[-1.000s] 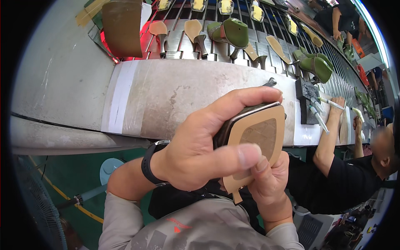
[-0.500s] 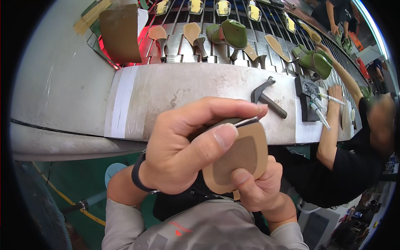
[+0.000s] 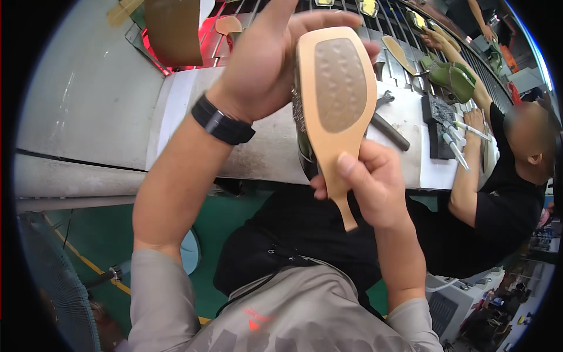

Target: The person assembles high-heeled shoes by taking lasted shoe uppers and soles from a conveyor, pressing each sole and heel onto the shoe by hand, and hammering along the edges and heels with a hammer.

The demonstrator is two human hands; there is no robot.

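Observation:
Before me is a shoe held sole up, its tan sole (image 3: 368,100) carrying a brownish textured panel and narrowing to a tail toward me. Under the sole's left edge a dark upper shows in part. My right hand (image 3: 378,185) grips the shoe at its narrow waist, thumb on the sole and fingers beneath. At the wide end is my left hand (image 3: 264,73), fingers stretched out and thumb apart. Its fingers pass partly behind the shoe; whether they touch it is hidden. Just right of the shoe lies a hammer (image 3: 392,132) on the pale bench.
A conveyor of metal bars (image 3: 390,23) runs along the back, with a green shoe (image 3: 451,79) and a loose tan sole (image 3: 399,54) on it. Syringes (image 3: 453,144) lean by a black block (image 3: 435,123). A co-worker (image 3: 498,170) in black reaches in from the right.
The shoe has moved up and away from me, its sole now fully in view. My left hand has let go its pinch at the wide end and spread. The co-worker's far hand left the green shoe.

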